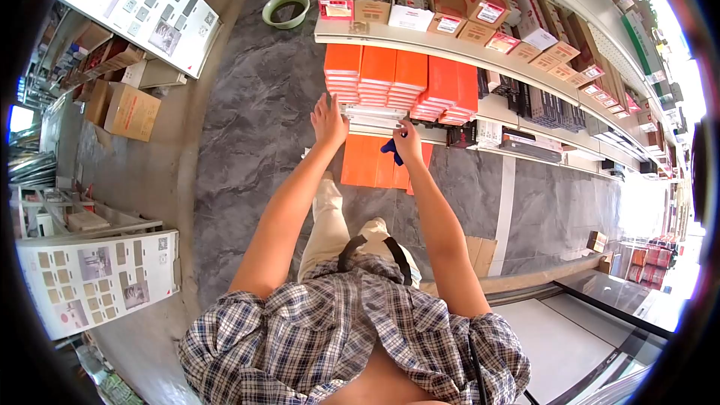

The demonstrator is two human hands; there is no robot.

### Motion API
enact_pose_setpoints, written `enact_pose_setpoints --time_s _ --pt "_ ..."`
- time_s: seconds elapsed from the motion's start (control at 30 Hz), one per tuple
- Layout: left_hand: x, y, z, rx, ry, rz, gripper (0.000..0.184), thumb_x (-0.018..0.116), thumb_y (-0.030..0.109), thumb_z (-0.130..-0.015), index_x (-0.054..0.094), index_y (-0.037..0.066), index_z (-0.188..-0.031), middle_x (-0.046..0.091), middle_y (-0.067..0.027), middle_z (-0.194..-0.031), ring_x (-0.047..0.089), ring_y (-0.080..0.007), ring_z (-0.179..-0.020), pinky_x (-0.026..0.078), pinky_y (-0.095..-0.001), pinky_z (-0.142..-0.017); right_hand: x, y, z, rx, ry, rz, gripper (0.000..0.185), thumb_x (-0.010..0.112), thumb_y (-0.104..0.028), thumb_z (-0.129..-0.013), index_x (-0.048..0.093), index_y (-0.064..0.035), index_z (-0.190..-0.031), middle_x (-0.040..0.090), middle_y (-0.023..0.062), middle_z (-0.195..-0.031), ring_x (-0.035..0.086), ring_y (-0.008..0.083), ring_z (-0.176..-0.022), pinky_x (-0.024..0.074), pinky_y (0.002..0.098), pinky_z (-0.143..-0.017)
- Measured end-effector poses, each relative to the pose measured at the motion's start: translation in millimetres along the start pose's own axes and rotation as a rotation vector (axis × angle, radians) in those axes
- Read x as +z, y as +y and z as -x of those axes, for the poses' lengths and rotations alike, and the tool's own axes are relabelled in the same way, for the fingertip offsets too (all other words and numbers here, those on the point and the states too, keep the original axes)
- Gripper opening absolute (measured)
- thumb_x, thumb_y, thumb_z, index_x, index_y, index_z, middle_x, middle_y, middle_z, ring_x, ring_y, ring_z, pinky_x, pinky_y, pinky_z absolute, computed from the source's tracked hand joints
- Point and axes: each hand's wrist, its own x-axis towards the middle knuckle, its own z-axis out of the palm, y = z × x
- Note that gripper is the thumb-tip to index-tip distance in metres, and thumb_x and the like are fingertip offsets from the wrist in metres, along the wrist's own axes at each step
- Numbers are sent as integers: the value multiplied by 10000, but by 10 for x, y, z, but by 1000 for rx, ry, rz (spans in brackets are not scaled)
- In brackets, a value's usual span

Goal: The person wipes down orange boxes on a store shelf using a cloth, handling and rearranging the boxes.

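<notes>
The orange boxes (pixel 377 67) sat on the shelf (pixel 375 33) ahead of both hands, long sides pointing away from the person. The left hand (pixel 328 124), fingers apart and holding nothing visible, was by their left edge; the right hand (pixel 407 142), fingers curled, lay nearer their middle. Its grip on the blue cloth (pixel 391 151) was unclear.

Upper centre: metal shelf (pixel 420 36) bears open cardboard boxes (pixel 444 1); the level below bears stacked orange boxes (pixel 377 67). Upper left: tiled floor (pixel 247 105) bears a green bowl (pixel 300 18).
</notes>
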Motion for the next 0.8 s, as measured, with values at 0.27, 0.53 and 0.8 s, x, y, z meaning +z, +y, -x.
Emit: enact_pose_setpoints --time_s 0.27,0.53,0.8 --pt "-74 -505 -1122 -96 -306 204 812 640 330 -736 210 46 -1363 230 -179 -1416 255 -351 -1296 271 -564 -991 845 -600 -947 -248 144 93 604 583 -145 -712 376 -18 -1265 543 219 -1128 560 349 -972 442 401 -827" --pt "161 -571 -1590 29 -417 471 695 642 159 -655 322 99 -1268 450 -179 -1240 408 -367 -1178 366 -454 -950 1334 -761 -1440 -96 34 -38 664 572 -98 -694 330 10 -1304 540 214 -1092 559 284 -968 449 332 -790" --pt "292 -524 -1194 37 -325 837 609 599 99 -671 357 9 -1222 465 -248 -1158 464 -374 -1085 400 -414 -901 986 -843 -883 89 118 -46 589 636 -172 -677 452 12 -1205 544 226 -1105 566 295 -966 446 352 -805"
